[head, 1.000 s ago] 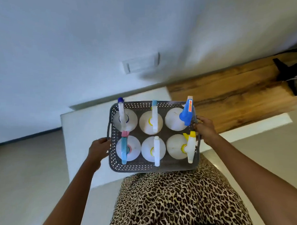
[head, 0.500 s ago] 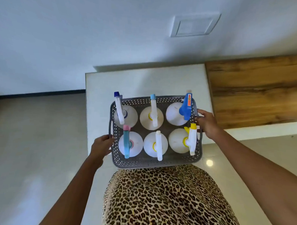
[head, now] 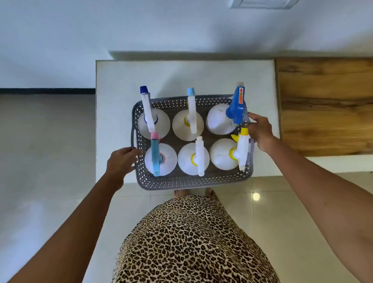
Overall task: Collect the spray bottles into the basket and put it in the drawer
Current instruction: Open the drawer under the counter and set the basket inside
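A grey perforated basket (head: 180, 182) holds several white spray bottles in two rows, among them one with a blue trigger head (head: 236, 108) at the back right and one with a teal and pink head (head: 155, 155) at the front left. My left hand (head: 122, 162) grips the basket's left handle. My right hand (head: 260, 131) grips its right handle. I hold the basket over the front part of a white cabinet top (head: 119, 92), its near edge past the cabinet's front.
A wooden counter (head: 330, 104) adjoins the white top on the right. A white wall (head: 143, 23) rises behind, with a flat wall plate (head: 264, 1) at the top. Pale tiled floor (head: 41, 157) lies to the left and below. My leopard-print dress (head: 194, 243) fills the lower middle.
The view has swung so the cabinet now lies square ahead, and tipped down. Both hands keep hold of the basket, which has come nearer and sits lower in view.
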